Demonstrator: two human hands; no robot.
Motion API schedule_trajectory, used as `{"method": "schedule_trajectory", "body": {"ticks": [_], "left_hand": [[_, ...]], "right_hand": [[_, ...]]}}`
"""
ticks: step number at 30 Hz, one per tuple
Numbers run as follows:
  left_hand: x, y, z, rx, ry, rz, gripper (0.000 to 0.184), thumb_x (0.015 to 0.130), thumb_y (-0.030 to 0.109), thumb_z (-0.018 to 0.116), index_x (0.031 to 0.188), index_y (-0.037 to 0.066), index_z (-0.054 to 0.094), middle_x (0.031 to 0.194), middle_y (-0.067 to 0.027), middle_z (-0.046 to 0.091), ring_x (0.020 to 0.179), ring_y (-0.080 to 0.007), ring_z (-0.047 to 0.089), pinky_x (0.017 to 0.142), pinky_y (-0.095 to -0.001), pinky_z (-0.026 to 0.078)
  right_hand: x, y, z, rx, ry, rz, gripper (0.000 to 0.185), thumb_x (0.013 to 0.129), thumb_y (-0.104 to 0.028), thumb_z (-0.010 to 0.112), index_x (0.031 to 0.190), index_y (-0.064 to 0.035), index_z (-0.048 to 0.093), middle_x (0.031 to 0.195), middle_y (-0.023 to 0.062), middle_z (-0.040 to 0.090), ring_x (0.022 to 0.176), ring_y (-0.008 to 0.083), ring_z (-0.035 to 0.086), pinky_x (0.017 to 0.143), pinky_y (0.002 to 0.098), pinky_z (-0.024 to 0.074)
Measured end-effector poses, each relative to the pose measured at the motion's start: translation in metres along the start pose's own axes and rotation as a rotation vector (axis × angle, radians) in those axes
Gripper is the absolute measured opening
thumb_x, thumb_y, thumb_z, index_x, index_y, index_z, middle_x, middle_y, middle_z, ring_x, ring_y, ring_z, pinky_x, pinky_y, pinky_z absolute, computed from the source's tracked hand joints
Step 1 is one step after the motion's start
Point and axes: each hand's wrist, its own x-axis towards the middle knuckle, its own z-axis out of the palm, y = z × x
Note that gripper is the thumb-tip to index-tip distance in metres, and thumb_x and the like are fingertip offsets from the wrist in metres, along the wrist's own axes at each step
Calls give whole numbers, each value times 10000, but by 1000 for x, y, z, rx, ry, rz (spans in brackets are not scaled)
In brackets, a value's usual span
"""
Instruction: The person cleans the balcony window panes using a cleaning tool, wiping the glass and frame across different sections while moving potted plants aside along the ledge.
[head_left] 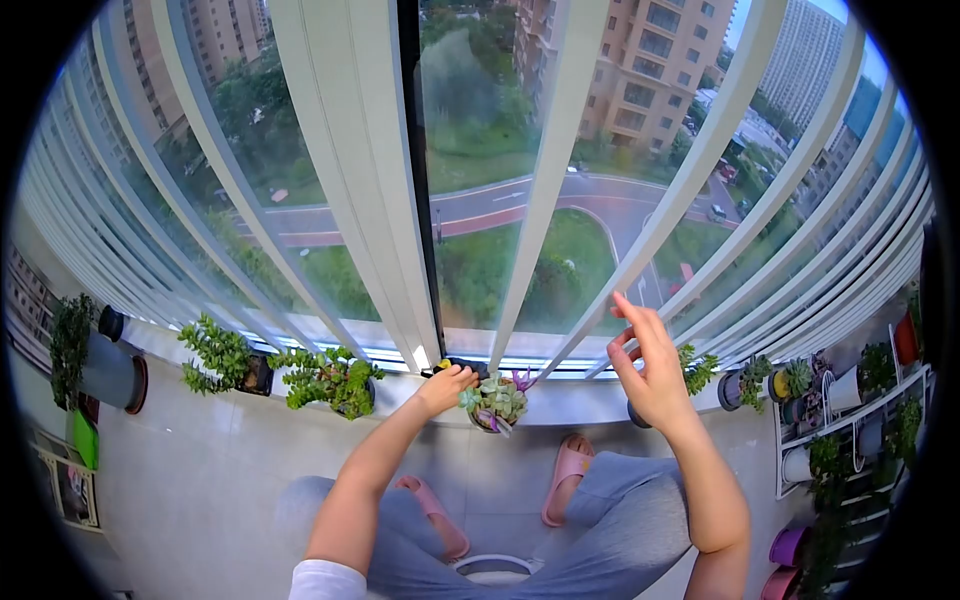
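Note:
My left hand reaches to the window ledge, its fingers curled at a small black object that it partly hides; the object's kind is unclear. Just right of that hand stands a potted succulent with pale green rosettes and purple leaves. My right hand is raised in the air with fingers extended and apart, holding nothing. Behind its wrist, a green leafy plant on the ledge is partly covered by the forearm.
Jade-like plants and a bushy succulent line the ledge on the left. More small pots continue rightward to a white plant rack. White window bars rise in front. A grey planter stands far left.

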Motion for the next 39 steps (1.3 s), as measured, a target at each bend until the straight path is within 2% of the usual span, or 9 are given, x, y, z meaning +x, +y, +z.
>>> {"method": "schedule_trajectory", "body": {"ticks": [4, 13, 19, 21, 25, 30, 32, 36, 39], "left_hand": [[4, 18, -1, -102, -69, -89, 150, 807, 175, 595, 916, 120, 682, 1022, -3, 611, 1010, -209, 523, 848, -340, 399], [-15, 13, -46, -61, -385, -296, 160, 847, 185, 609, 915, 151, 750, 910, -36, 701, 1032, -214, 577, 874, -371, 417], [-24, -9, -119, -853, -100, -957, 330, 757, 104, 632, 1055, 168, 756, 941, -153, 741, 893, -333, 702, 826, -449, 539], [-23, -21, -164, -1182, -43, -1128, 401, 768, 38, 593, 1129, 144, 735, 964, -128, 746, 882, -256, 715, 827, -371, 553], [-23, -40, -286, -2010, 341, -1030, 537, 792, -119, 454, 1288, 2, 619, 1151, -111, 677, 965, -199, 681, 861, -319, 559], [-33, -56, -385, -2154, 453, -754, 606, 783, -98, 433, 1368, 6, 552, 1237, -144, 648, 1040, -219, 676, 919, -330, 558], [-40, -59, -408, -2150, 587, -737, 593, 841, -67, 493, 1425, 36, 507, 1269, -147, 632, 1056, -211, 670, 915, -322, 561], [-61, -50, -401, -2081, 499, -479, 791, 992, 567, 411, 1603, 107, 209, 1638, -51, 252, 1488, -215, 263, 1212, -385, 196], [-82, -55, -382, -2060, 660, -366, 740, 1011, 470, 375, 1590, 39, 212, 1639, -76, 256, 1493, -215, 259, 1219, -373, 172]], "right_hand": [[-11, -9, 2, 8, -27, -3, 612, 909, -43, 636, 1486, -77, 434, 1281, 133, 536, 939, 192, 609, 727, 298, 521], [-50, -48, 1, 13, -8, 18, 602, 915, -86, 656, 1477, -85, 441, 1289, 134, 528, 995, 227, 615, 773, 340, 543], [-81, -77, 6, 37, 87, -29, 521, 928, -100, 633, 1426, -44, 489, 1270, 140, 552, 992, 239, 628, 783, 340, 544], [-90, -84, 11, 56, 144, -56, 472, 939, -111, 610, 1395, -27, 518, 1207, 146, 594, 981, 253, 632, 793, 356, 540], [-97, -94, 36, 81, 219, -89, 372, 956, -135, 599, 1308, -14, 594, 1112, 134, 662, 934, 226, 650, 738, 313, 523], [-90, -132, 93, 134, 193, -90, 284, 977, -238, 587, 1138, -18, 667, 972, 206, 694, 885, 356, 667, 780, 409, 524], [-85, -154, 113, 381, 113, -56, 400, 1021, -311, 547, 1287, -13, 566, 1110, 175, 686, 978, 256, 667, 864, 365, 507], [-63, -167, 167, 680, 60, -22, 591, 1004, -364, 593, 1431, -3, 402, 1246, 173, 622, 1158, 231, 594, 973, 355, 467], [-46, -184, 195, 565, 172, -77, 488, 967, -309, 652, 1322, -4, 514, 1194, 174, 618, 1107, 265, 615, 951, 366, 473]]}}
